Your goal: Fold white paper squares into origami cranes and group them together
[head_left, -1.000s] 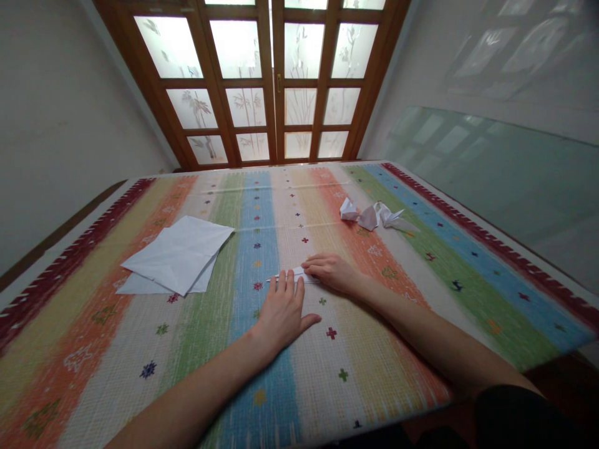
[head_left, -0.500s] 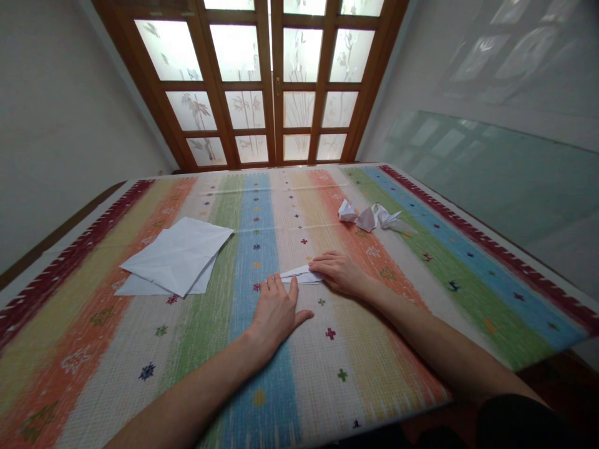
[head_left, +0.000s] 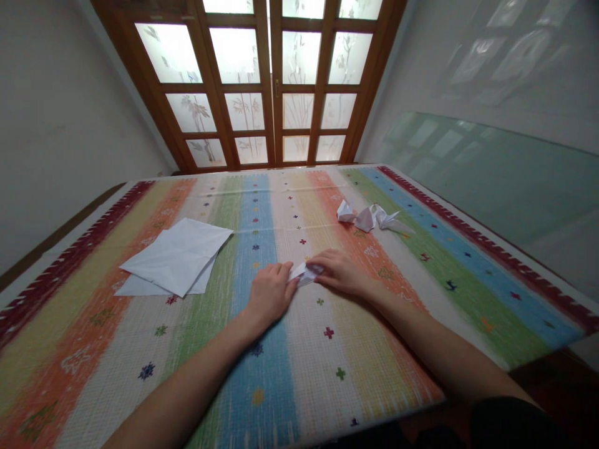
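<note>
Between my hands is a small piece of folded white paper (head_left: 305, 274), low over the striped tablecloth. My left hand (head_left: 270, 292) pinches its left end between thumb and fingers. At the other end, my right hand (head_left: 337, 272) grips the paper with fingertips and thumb, partly covering it. The paper's middle shows as raised, angled folds; both of its ends are hidden by my fingers.
To the left lie flat white paper sheets (head_left: 180, 255), overlapping and creased. Several folded white paper figures (head_left: 367, 217) stand at the back right. A striped tablecloth (head_left: 322, 374) covers the table. Beyond its far edge are wooden doors with glass panes (head_left: 276, 93).
My left hand has gone from lying flat with its thumb out to pinching the paper. The paper, pressed flat and narrow before, is now lifted and opened at its folds.
</note>
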{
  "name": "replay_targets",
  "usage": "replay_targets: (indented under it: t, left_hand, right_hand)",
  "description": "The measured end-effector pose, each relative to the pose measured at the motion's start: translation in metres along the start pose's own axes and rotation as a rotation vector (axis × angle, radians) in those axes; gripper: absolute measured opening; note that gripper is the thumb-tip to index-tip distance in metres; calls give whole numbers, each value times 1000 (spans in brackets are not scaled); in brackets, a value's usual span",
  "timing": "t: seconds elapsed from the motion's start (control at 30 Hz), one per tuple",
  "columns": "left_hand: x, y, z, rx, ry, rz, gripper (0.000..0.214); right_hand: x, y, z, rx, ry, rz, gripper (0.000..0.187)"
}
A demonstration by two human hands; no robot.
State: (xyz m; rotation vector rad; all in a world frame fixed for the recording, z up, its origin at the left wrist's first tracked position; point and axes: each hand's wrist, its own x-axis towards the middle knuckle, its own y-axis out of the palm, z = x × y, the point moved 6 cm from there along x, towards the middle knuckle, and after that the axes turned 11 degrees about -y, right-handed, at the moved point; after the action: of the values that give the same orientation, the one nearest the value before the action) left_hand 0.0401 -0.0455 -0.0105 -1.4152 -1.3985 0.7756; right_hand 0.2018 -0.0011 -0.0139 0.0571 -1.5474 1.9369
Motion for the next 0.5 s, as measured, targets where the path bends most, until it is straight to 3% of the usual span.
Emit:
replay_targets:
  t: [0.13,0.27,0.4,0.5]
  left_hand:
    - [8,7,7,-410,-46,132,38]
    - [14,13,13,-770,-180,197,40]
    - [18,18,25,-1143,-382,105,38]
    - [18,19,29,-1348,-454,26,35]
  right_hand:
    - [6,4,14,-86,-83,-81,27]
    - [8,1,19,-120,-46,-222,29]
    - [0,-10,7,60,214,-549,38]
    - [-2,3,-3,459,438,-647,45]
